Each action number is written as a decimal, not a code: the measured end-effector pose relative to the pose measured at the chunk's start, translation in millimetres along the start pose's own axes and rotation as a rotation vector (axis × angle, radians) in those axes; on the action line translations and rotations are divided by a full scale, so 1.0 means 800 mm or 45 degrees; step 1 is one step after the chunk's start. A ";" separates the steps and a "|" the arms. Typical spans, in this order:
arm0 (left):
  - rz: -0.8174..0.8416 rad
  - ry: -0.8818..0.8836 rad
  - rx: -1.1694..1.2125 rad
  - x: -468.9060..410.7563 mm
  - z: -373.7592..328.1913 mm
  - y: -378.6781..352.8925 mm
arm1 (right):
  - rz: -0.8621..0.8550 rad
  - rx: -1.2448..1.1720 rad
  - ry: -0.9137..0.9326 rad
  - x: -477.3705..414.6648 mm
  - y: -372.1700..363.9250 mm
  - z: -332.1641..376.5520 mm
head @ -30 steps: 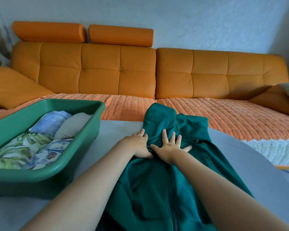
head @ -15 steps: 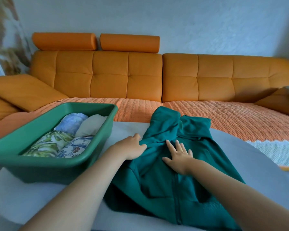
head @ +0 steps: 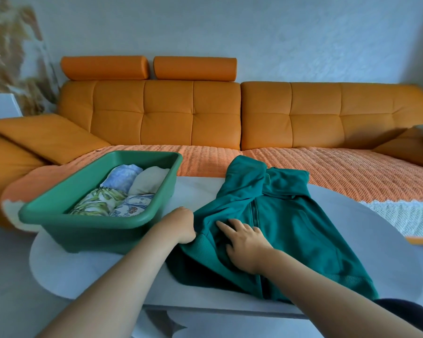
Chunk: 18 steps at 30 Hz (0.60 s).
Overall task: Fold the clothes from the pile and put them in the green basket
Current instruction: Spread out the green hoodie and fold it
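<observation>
A teal zip-up hoodie (head: 291, 223) lies spread on the white table (head: 88, 272), hood toward the sofa. My left hand (head: 181, 224) grips the ribbed cuff of its left sleeve, fingers curled under the fabric. My right hand (head: 244, 242) rests on the hoodie beside the zip, its fingers pressing into the cloth near a fold. The green basket (head: 95, 223) stands on the table to the left and holds several folded clothes (head: 122, 191).
An orange sofa (head: 193, 113) with a knitted orange throw (head: 327, 172) runs behind the table. A loose orange cushion (head: 47, 135) lies at its left end. The table's near edge is just below my forearms.
Both hands slid toward me down the hoodie. My left hand moved to the sleeve cuff and took hold of it. The view pulled back, showing more table.
</observation>
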State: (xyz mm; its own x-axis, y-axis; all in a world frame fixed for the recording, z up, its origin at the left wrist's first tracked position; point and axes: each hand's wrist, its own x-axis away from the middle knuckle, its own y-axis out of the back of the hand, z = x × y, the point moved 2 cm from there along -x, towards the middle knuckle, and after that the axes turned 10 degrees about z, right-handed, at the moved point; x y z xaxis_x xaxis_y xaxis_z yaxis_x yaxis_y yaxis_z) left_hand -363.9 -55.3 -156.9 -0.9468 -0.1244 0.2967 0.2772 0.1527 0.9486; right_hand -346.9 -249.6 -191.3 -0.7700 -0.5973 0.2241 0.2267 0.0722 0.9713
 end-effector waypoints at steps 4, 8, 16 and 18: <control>-0.111 -0.009 0.038 0.002 0.005 -0.012 | 0.024 0.002 0.042 0.003 0.001 0.002; -0.226 -0.027 -0.157 0.011 0.001 -0.014 | 0.011 -0.033 0.106 0.008 0.003 0.006; -0.586 -0.188 0.385 0.039 -0.014 0.040 | 0.103 0.016 0.098 0.011 0.007 0.007; -0.646 -0.251 0.536 0.044 -0.032 0.050 | 0.182 -0.062 0.120 0.012 0.010 0.005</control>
State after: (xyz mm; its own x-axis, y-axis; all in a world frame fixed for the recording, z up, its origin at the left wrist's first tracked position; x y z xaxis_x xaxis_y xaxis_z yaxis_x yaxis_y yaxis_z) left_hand -381.8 -78.3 -105.9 -0.9658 -0.1068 -0.2361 -0.2576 0.4955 0.8296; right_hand -354.7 -251.9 -180.8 -0.6689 -0.6562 0.3492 0.3606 0.1244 0.9244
